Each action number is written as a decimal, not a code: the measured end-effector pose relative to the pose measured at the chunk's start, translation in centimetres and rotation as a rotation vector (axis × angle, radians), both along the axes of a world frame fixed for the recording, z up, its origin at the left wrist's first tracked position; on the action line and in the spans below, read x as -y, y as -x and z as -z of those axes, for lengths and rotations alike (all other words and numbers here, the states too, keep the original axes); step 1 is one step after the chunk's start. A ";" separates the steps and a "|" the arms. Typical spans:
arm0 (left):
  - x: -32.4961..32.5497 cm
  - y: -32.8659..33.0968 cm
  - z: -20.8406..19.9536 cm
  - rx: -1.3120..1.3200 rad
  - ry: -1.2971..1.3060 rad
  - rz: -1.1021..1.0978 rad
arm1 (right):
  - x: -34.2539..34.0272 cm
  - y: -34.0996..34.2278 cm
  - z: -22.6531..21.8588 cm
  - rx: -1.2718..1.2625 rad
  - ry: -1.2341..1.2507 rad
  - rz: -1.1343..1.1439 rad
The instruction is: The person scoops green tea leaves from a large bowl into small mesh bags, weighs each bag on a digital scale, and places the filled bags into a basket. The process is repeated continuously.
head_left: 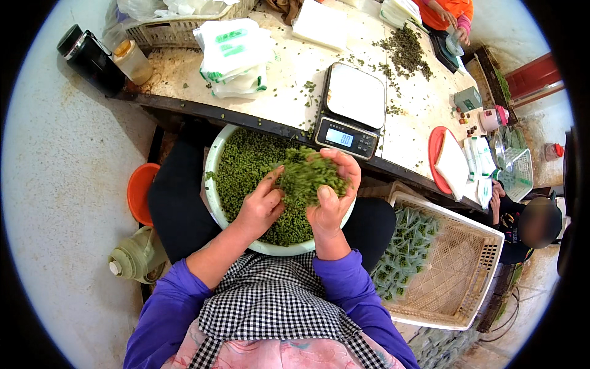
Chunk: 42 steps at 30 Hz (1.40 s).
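Observation:
A pale round basin (212, 161) full of small green peppercorns (239, 166) rests between my knees. Above its right side my right hand (337, 194) is cupped around a clump of green peppercorns (307, 174), blurred by motion. My left hand (261, 206) is over the middle of the basin, its fingers curled and their tips at the clump's left edge. What lies within those curled fingers is hidden. Just beyond the basin, at the table edge, stands a digital scale (355, 95) with a lit display and a bare pan.
White plastic bags (233, 55) are stacked on the table (172, 71). A black thermos (89, 58) stands far left, an orange bucket (142, 194) by my left knee. A crate (461, 264) at right holds filled bags (405, 246). Other people work at far right.

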State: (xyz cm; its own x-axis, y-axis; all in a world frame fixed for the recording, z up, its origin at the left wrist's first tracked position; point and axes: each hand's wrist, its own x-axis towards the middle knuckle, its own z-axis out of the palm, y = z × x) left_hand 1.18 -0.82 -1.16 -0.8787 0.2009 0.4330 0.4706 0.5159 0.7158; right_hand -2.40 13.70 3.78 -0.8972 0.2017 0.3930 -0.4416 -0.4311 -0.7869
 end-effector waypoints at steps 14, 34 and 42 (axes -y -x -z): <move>0.8 0.0 0.3 0.046 -0.087 -0.029 | -1.9 -0.7 0.8 0.102 -0.965 0.043; 0.9 0.1 0.5 0.003 -0.028 -0.032 | -2.7 -0.8 -4.8 0.326 -1.181 -0.268; 0.5 0.0 0.8 -0.083 -0.042 -0.005 | -0.7 -1.8 -0.7 0.141 -1.428 0.171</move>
State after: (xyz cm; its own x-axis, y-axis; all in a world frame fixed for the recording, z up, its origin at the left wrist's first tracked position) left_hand 1.23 -1.34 -1.99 -0.8405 0.1765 0.5123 0.5266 0.4891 0.6954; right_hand -0.58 14.38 4.47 -0.9502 -0.1735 0.2589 -0.2904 0.7946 -0.5332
